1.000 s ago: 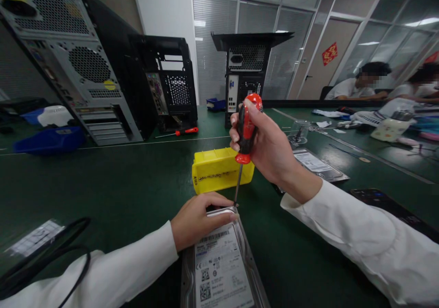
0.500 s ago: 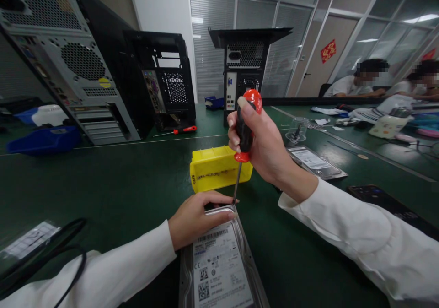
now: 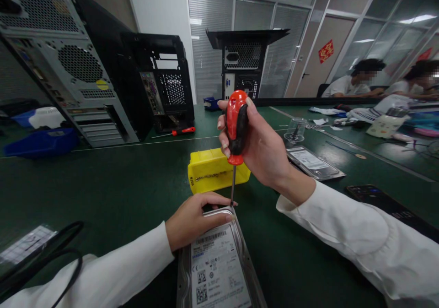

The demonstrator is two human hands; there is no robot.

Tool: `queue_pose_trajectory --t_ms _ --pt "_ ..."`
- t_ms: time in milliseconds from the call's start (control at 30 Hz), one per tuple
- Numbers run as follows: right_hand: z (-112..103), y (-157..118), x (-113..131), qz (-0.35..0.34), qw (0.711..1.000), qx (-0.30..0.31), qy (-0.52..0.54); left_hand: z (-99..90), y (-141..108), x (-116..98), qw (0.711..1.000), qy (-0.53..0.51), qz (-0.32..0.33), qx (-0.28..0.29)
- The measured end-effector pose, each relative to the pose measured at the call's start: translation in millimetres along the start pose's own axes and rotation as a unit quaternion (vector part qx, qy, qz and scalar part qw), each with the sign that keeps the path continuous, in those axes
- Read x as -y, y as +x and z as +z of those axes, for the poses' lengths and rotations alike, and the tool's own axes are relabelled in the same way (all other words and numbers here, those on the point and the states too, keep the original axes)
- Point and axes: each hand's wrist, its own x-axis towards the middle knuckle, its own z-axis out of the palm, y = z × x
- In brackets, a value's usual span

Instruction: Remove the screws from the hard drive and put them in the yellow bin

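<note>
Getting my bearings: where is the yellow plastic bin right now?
In the head view, the yellow bin sits near centre, just beyond the left hand and the flat silver hard drive, partly behind the red-and-black screwdriver in the right hand.

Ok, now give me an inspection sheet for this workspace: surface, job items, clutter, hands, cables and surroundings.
Surface: green tabletop, a pale line running across it.
Job items: red-and-black screwdriver, tip at the far right corner of a labelled hard drive.
Clutter: yellow bin beyond the drive; second drive to the right; another screwdriver farther back.
Hands: left hand holds the drive's far end; right hand grips the screwdriver.
Cables: black cable at lower left.
Surroundings: computer cases behind; two people at far right.
</note>
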Motion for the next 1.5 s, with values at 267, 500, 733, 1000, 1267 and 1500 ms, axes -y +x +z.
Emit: queue_pose_trajectory --t_ms 267,500,733,1000,1267,1500 --pt "-4 2 -1 0.004 0.998 0.026 0.060 0.6 5 1 0.999 0.001 -0.047 0.000" --pt "-6 4 0 -0.005 0.999 0.010 0.037 0.5 4 3 0.999 0.001 -0.039 0.008" --pt "-4 -1 3 -0.016 1.000 0.009 0.015 0.3 4 0 0.998 -0.006 -0.056 0.010" --pt "-8 4 5 0.002 0.994 0.076 0.083 1.0 4 -2 0.999 -0.008 -0.049 0.007" --pt "-3 3 6 -0.030 0.997 0.056 0.053 0.7 2 0 0.997 -0.004 -0.071 0.003" --pt "1 2 10 -0.017 0.994 0.093 0.058 0.3 0 -6 0.997 -0.011 -0.073 0.006"
